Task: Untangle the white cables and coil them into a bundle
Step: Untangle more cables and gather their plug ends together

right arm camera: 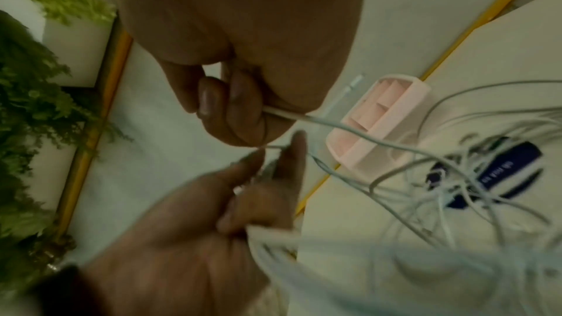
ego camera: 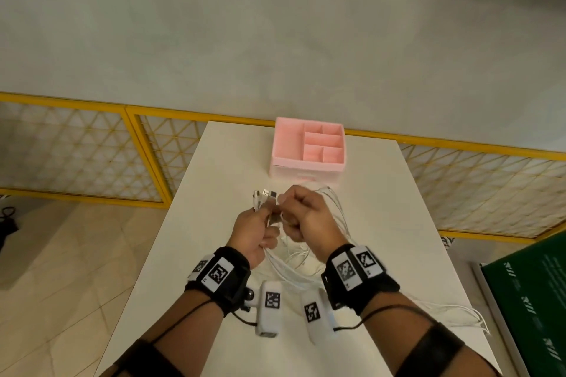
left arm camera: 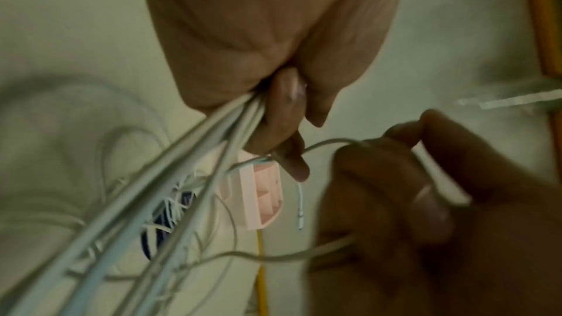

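The fingers [left arm camera: 283, 114] of the left hand [ego camera: 255, 234] are curled tight round a gathered sheaf of the white cables [left arm camera: 170, 191], which leave the fist side by side. Their plug ends [ego camera: 265, 195] stick out just beyond those fingers. Right beside them, the right hand [ego camera: 304, 217] is closed too: its fingers [right arm camera: 231, 105] and thumb pinch a single white strand [right arm camera: 340, 126] that runs off toward the heap. The two fists nearly touch above the white table [ego camera: 398, 208].

Beneath and just behind the fingers, toward the wrists, the loose rest of the cables lies in crossing loops on the tabletop, with a few strands trailing away past the right forearm to the table's edge. In the wrist views a dark blue object [right arm camera: 508, 169] lies under the tangle; what it is cannot be told.

Beyond the fingertips, a little apart from them, stands a pink organiser box [ego camera: 307, 151] with several open compartments. Past it runs a yellow-framed lattice railing [ego camera: 92, 150].
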`<state>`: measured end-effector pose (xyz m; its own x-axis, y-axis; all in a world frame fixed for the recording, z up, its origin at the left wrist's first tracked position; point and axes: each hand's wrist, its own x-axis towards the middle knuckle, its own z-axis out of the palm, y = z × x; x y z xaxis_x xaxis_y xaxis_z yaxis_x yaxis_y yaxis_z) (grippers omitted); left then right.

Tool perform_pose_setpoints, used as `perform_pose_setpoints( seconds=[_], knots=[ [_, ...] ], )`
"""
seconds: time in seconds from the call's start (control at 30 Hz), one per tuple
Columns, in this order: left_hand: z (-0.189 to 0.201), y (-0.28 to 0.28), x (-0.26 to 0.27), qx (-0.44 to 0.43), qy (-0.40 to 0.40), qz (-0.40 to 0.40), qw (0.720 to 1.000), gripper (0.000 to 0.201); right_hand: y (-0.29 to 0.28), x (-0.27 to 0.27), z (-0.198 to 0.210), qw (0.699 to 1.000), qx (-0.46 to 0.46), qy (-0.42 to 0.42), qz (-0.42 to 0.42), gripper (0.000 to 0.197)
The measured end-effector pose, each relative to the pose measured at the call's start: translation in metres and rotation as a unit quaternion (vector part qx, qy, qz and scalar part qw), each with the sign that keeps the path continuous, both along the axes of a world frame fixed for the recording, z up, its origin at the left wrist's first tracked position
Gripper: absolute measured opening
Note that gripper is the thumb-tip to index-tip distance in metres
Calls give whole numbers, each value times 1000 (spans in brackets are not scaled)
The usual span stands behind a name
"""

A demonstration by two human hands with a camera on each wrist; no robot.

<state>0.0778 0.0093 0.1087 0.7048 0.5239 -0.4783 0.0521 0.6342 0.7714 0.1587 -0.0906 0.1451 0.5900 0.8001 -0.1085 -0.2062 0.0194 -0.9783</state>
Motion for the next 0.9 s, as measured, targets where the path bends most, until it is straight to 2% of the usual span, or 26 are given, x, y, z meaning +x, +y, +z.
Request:
perform_pose_setpoints(
  seconds=[0.07, 0.2, 0.33, 0.43, 0.53, 0.63, 0.73, 0.8, 0.9],
  knots=[
    [6, 3, 1, -18, -18, 11, 1000, 10, -6, -7, -10, 999, -24, 24, 17, 34],
    [7, 4, 1, 54, -22, 9, 998, 10, -13, -5, -24, 990, -123, 65, -4, 50],
    [11, 4, 0, 78, -40, 17, 996, 15, -6, 6, -26, 987, -115, 108, -5, 43],
    [14, 4, 1, 108, -40, 21, 993, 9, 4, 15, -20, 985, -83, 151, -12, 50],
    [15, 2, -1, 140, -35, 8, 990, 14, 12, 25, -11, 980, -36, 193, -31, 37],
    [15, -1, -5, 150, -40, -18, 988, 7, 19, 35, -2, 978, -38, 178, -98, 19],
    [13, -5, -9, 156, -38, -60, 985, 6, 22, 50, -3, 969, -57, 174, -168, 15],
    [11, -6, -15, 150, -34, -110, 982, 12, 20, 62, -4, 959, -72, 186, -202, 11],
    [4, -6, -27, 160, -10, -190, 969, 8, 13, 81, -3, 944, -97, 206, -239, 13]
  ],
)
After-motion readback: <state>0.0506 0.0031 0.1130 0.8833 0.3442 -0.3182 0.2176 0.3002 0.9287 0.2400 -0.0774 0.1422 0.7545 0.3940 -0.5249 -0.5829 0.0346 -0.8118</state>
